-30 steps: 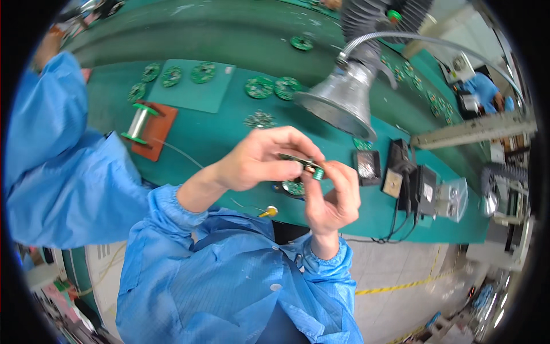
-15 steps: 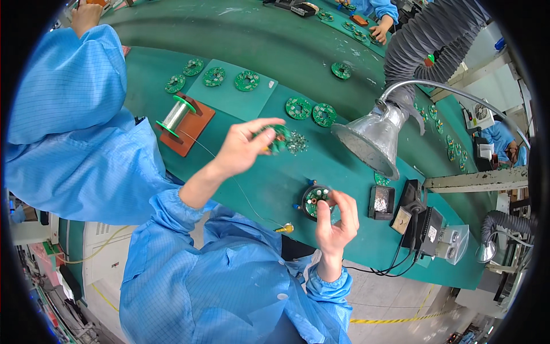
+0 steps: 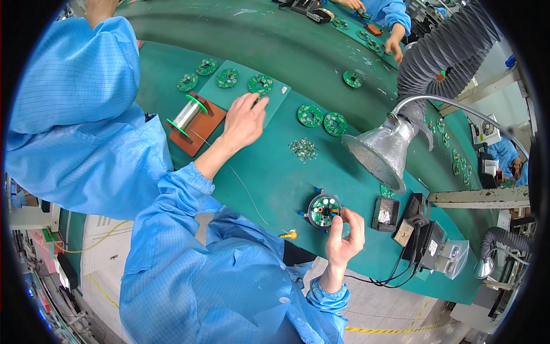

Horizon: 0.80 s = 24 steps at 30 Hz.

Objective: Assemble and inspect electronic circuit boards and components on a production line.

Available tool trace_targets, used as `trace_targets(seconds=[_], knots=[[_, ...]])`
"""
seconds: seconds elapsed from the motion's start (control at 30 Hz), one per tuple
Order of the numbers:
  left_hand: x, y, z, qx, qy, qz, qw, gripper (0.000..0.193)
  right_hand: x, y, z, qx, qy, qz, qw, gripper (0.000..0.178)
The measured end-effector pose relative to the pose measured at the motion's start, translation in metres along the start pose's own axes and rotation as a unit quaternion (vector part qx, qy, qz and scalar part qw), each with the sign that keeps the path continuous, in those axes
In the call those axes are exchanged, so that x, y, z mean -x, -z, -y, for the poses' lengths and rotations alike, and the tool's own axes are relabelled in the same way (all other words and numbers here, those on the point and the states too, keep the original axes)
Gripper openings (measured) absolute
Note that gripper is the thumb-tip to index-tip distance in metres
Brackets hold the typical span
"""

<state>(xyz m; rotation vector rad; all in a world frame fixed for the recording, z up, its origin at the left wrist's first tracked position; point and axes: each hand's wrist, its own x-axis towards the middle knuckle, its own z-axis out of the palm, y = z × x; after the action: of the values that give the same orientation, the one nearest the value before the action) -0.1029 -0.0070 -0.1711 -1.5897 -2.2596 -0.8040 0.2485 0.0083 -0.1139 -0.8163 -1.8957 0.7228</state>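
Observation:
My left hand [image 3: 245,121] is over the near edge of a pale green mat [image 3: 276,106], its fingers curled downward. Whatever lies under those fingers is hidden. Just beyond the fingertips a round green circuit board [image 3: 260,84] with a central hole rests on the mat, and another ring board [image 3: 227,78] lies to its left. With thumb and fingers, my right hand [image 3: 345,236] grips the right rim of a round black fixture [image 3: 311,213] with blue pegs. Seated inside the fixture is a populated circuit board [image 3: 324,205] with white and dark parts.
A wire spool [image 3: 188,116] sits on a brown stand; its wire runs to a yellow-tipped end [image 3: 291,235]. Small metal parts [image 3: 303,149] lie heaped mid-table. A metal fume hood [image 3: 378,152] overhangs the right side near a black tray [image 3: 385,214]. A co-worker's sleeve [image 3: 74,74] fills the left.
My left hand has moved from beside the small metal parts, where it held a circuit board, to the mat's near edge. The board in the fixture shows more fully. The view has shifted slightly.

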Motion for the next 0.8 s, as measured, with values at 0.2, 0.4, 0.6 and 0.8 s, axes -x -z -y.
trace_targets(seconds=[0.2,0.4,0.6,0.8], knots=[[-0.013,0.005,0.0,0.009,0.126,-0.081,0.989,0.061,0.003,0.005,-0.01,0.009,0.003,-0.011,1.0,0.02],[-0.041,-0.013,0.035,-0.061,0.288,0.037,0.955,0.077,0.004,0.006,-0.013,0.008,-0.005,-0.017,1.0,0.02],[-0.055,-0.013,0.01,-0.074,0.249,0.036,0.965,0.065,0.008,0.013,-0.019,0.02,-0.029,-0.028,0.999,0.023],[-0.067,-0.03,-0.082,0.095,-0.131,0.093,0.982,0.066,0.012,0.019,-0.027,0.044,-0.035,-0.027,0.998,0.022]])
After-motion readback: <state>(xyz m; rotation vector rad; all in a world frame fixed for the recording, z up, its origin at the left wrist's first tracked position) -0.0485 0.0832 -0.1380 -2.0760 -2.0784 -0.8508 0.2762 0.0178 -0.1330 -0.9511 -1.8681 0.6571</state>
